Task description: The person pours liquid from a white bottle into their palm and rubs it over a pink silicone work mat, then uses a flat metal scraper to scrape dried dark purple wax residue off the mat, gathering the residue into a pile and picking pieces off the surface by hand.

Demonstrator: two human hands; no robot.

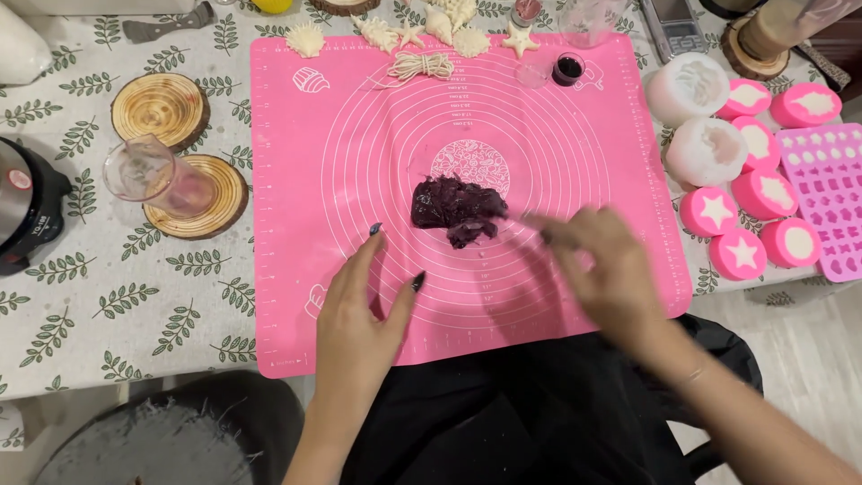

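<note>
Seen from above, a pink silicone mat (296, 180) printed with white concentric circles lies on a table covered by a leaf-patterned cloth (81, 296). Near the mat's centre sits a lump of dark purple dough (456, 209), uneven and crumpled, resting on the mat and held by neither hand. The person's left hand (359, 310) lies flat on the mat below and to the left of the lump, palm down, fingers loosely spread, dark-painted nails showing; it does not touch the dough. The right hand (597, 269) is blurred with motion just right of the lump, fingers reaching toward its edge; whether the fingertips touch the dough or pinch anything cannot be told.

To the left of the mat are two round wooden slices (162, 108), with a clear plastic measuring cup (153, 175) lying on the nearer one. Along the mat's far edge lie pale shell and starfish shapes (440, 27), a coil of string (422, 65) and a small cup of dark purple pigment (568, 68). To the right stand pink round moulds (763, 193) with white centres, two white moulds (696, 117), and a lilac tray of small cavities (831, 193)
</note>
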